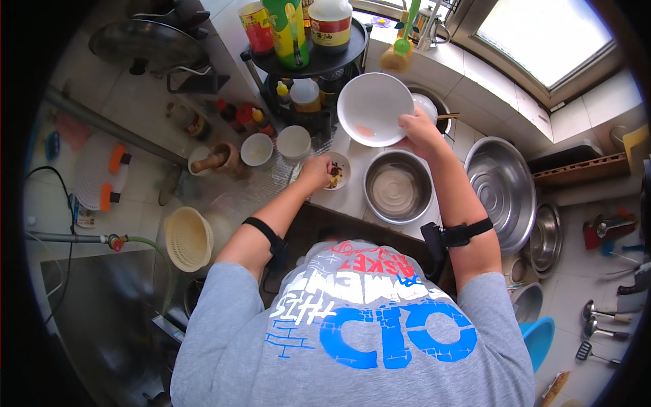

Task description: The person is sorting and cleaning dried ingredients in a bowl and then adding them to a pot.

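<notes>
My right hand (423,133) grips the rim of a wide white bowl (375,104), held up and tilted so its inside shows. A small orange-pink patch lies low inside it. Just below stands a round metal basin (398,187) with cloudy liquid in it. My left hand (316,172) is curled over the left side of a small bowl (345,165) holding dark and yellowish dried bits. Its fingertips are hidden, so whether they grip the rim or the bits cannot be told. Two white bowls, one (257,149) beside the other (293,142), stand beyond it.
A wooden mortar with a pestle (213,160) and sauce bottles (244,116) stand at the left. Behind is a black tiered rack (325,56) with containers. A large metal basin (501,193) sits at the right. A pot with chopsticks (447,116) stands behind my right hand.
</notes>
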Demonstrator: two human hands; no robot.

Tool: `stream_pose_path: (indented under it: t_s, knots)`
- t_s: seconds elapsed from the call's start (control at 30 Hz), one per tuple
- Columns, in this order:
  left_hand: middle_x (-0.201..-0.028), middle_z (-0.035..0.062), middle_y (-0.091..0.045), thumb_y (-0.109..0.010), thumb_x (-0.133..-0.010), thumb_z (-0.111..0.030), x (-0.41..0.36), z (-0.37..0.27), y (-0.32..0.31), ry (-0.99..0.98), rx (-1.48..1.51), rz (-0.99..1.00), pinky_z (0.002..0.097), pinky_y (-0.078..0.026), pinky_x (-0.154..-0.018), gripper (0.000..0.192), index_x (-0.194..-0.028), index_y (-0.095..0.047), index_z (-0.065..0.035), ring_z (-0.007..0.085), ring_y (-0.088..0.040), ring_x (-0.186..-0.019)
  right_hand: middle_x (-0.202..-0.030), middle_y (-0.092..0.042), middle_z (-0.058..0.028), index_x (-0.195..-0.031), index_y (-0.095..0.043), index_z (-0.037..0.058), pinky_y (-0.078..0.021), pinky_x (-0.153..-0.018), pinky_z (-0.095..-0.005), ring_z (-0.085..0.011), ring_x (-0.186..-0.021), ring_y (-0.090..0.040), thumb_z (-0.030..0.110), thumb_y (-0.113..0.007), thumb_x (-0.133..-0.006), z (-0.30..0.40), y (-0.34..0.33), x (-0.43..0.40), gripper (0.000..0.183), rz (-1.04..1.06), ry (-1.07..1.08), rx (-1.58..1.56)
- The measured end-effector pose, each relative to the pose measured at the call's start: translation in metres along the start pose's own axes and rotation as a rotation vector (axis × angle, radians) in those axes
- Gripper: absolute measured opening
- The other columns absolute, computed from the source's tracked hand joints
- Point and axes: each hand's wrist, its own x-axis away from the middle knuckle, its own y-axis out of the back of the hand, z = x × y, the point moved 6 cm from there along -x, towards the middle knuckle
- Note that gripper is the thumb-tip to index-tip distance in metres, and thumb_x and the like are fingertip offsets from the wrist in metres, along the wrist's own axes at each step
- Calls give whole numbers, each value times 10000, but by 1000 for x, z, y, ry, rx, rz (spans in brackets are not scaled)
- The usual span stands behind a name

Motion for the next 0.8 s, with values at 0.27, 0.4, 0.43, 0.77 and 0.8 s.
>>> stream_pose_path:
  t_s: [0.27,0.4,0.43,0.77,0.8]
  knots:
    - [-851,189,-672,-664,-714,-29,-10,-6,-7,16,-100,23,486,-505,-751,107,-787,-596,-67,401,-642,-886,-1174,-569,-265,-1249,-437,-128,-581,-849,-580,-403,-1007,-658,1,-481,-818,28,40,31,452,28,-201,-227]
    - [-971,206,-675,-620,-792,-43,-9,-8,-5,65,-132,155,496,-510,-795,89,-876,-636,-70,407,-635,-984,-1117,-606,-260,-1217,-467,-143,-578,-855,-567,-379,-977,-667,52,-518,-819,35,58,48,446,15,-245,-227]
    - [-971,206,-675,-620,-792,-43,-8,-6,-5,64,-130,155,496,-510,-795,89,-876,-636,-70,407,-635,-984,-1101,-616,-254,-1215,-475,-139,-584,-843,-563,-368,-968,-672,60,-528,-818,36,62,50,447,15,-248,-227]
    - [-914,194,-675,-661,-725,-27,-8,-1,-10,-8,-79,149,492,-505,-783,98,-806,-625,-70,417,-627,-950,-1082,-621,-225,-1205,-486,-141,-644,-746,-477,-314,-904,-689,64,-535,-807,29,84,49,450,50,-247,-330]
    - [-902,192,-669,-667,-722,-33,-8,-4,-11,-57,-82,154,487,-503,-781,106,-808,-618,-69,418,-624,-945,-1082,-621,-225,-1205,-486,-141,-644,-746,-477,-314,-904,-689,64,-535,-807,29,84,50,450,50,-247,-332]
